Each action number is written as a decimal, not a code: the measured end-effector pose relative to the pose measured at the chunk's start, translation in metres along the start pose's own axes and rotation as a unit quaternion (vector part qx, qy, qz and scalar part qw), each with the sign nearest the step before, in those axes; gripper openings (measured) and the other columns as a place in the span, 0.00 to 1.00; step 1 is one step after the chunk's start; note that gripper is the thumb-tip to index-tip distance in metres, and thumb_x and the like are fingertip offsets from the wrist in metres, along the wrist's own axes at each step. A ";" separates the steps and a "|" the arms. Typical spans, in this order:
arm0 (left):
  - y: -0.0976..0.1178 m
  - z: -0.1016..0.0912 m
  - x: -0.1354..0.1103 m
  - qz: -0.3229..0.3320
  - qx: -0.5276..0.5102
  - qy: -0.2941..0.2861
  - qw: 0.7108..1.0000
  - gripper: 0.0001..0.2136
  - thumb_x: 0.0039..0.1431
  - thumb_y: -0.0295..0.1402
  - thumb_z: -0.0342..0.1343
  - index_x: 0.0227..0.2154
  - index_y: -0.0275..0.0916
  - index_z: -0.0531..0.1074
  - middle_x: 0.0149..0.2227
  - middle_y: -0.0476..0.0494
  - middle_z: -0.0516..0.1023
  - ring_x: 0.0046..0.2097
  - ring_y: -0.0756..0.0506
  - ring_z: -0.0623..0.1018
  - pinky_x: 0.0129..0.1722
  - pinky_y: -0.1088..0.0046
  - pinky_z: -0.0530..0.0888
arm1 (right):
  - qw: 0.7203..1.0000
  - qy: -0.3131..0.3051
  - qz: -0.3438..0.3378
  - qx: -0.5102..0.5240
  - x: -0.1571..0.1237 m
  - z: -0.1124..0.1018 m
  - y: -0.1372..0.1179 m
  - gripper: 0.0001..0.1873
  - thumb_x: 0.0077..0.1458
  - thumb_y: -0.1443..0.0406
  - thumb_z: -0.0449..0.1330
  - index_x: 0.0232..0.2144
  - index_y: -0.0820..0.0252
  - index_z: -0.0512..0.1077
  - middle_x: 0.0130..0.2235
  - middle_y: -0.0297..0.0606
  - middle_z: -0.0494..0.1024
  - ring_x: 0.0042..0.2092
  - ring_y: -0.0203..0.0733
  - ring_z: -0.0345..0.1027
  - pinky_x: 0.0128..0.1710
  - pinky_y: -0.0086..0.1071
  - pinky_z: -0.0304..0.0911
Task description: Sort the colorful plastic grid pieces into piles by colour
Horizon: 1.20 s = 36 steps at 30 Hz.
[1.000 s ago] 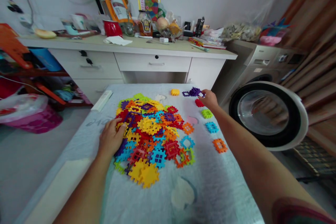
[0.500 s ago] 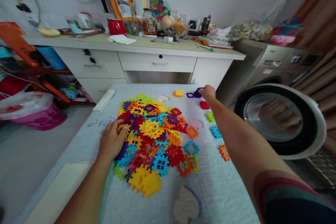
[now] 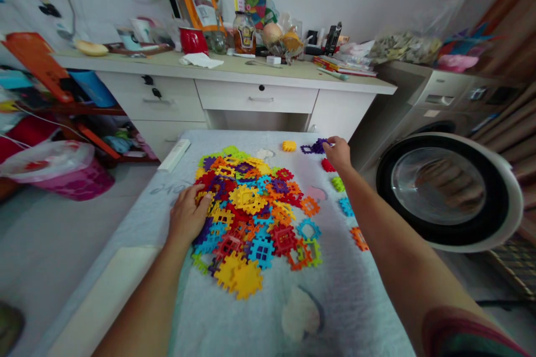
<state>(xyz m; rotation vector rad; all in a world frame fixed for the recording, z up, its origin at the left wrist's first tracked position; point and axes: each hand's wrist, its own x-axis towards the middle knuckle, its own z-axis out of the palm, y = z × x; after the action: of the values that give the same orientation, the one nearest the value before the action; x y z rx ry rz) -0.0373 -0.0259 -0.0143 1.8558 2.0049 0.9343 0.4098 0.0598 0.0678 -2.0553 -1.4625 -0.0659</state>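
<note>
A mixed heap of plastic interlocking building pieces [image 3: 247, 199] in yellow, red, blue, orange, green and purple lies on the cloth-covered table. My left hand [image 3: 189, 213] rests against the heap's left edge, thumb and fingers apart, some fingertips hidden among the pieces. At the far right of the table, my right hand [image 3: 337, 152] pinches a purple building piece [image 3: 321, 145] beside another purple piece [image 3: 306, 149]. Nearer to me, a column holds red [image 3: 328, 165], green [image 3: 337, 183], blue [image 3: 346, 206] and orange pieces [image 3: 359, 239]. Yellow pieces [image 3: 288, 146] sit left of the purple ones.
A white strip-shaped object [image 3: 175, 155] lies at the table's far left. Behind stands a cluttered counter [image 3: 251, 79] with drawers. On the right is a washing machine with its round door [image 3: 448, 192] open. A pink bin [image 3: 71, 170] stands on the floor at left.
The whole view has shifted slightly. My right hand stays at the purple pieces, with its fingers a little differently placed. My left hand remains at the heap's edge.
</note>
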 end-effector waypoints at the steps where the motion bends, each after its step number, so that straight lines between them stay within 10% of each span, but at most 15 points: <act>1: 0.001 0.000 0.000 -0.002 -0.002 0.001 1.000 0.21 0.62 0.46 0.46 0.53 0.43 0.71 0.56 0.38 0.73 0.59 0.38 0.71 0.61 0.56 0.67 | 1.000 -0.023 -0.018 0.011 -0.010 0.001 -0.004 0.16 0.59 0.65 0.56 0.46 0.66 0.77 0.47 0.49 0.79 0.47 0.47 0.73 0.51 0.37 0.64; 10: 0.004 -0.002 -0.001 -0.004 -0.014 -0.005 1.000 0.20 0.63 0.42 0.44 0.53 0.41 0.71 0.56 0.37 0.72 0.61 0.38 0.70 0.62 0.55 0.65 | 0.948 -0.273 -0.157 0.041 -0.080 0.026 -0.046 0.15 0.57 0.66 0.61 0.47 0.60 0.76 0.50 0.43 0.80 0.47 0.42 0.74 0.50 0.33 0.66; 36: 0.002 -0.001 0.000 0.000 -0.005 -0.001 1.000 0.22 0.63 0.43 0.44 0.53 0.41 0.71 0.57 0.36 0.72 0.60 0.37 0.70 0.62 0.54 0.66 | 0.968 -0.232 -0.090 -0.025 -0.093 0.034 -0.068 0.29 0.56 0.49 0.63 0.52 0.62 0.70 0.48 0.49 0.79 0.47 0.49 0.74 0.45 0.34 0.65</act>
<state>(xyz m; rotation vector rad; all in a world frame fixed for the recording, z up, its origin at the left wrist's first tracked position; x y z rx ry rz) -0.0363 -0.0264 -0.0125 1.8518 1.9959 0.9408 0.3040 0.0124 0.0352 -2.0606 -1.9436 0.3309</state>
